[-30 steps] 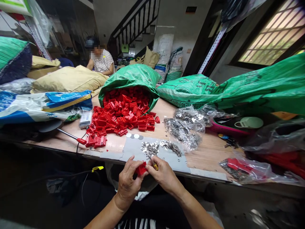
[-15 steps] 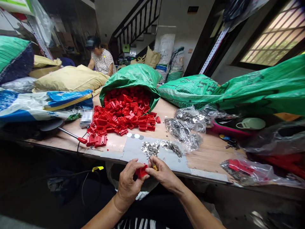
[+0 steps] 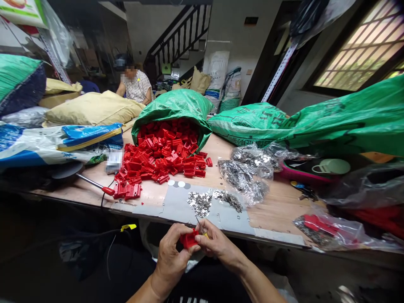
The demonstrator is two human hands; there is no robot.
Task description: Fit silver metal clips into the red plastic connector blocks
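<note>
Just in front of the table edge, my left hand [image 3: 174,248] is closed around a red plastic part [image 3: 188,240], a small box-like housing. My right hand [image 3: 217,242] is closed on a yellow-handled tool [image 3: 205,235] with a thin metal shaft pointing up and left. Its thumb also touches the right side of the red part. Beyond my hands, a heap of small silvery metal pieces [image 3: 200,203] lies on a grey mat [image 3: 176,206], with a second pile of metal clips [image 3: 232,201] to its right. The fingertips partly cover the red part.
Red parts [image 3: 158,162] spill from a green sack [image 3: 179,101] at the table's middle. Plastic bags of metal pieces [image 3: 243,174] lie right of them. A red-tipped metal rod [image 3: 94,184] juts over the left side. Another person [image 3: 135,86] sits at the back left.
My hands sit slightly lower in view, and the tool's metal shaft shows more clearly above the red part. The whole scene has shifted a little with the camera.
</note>
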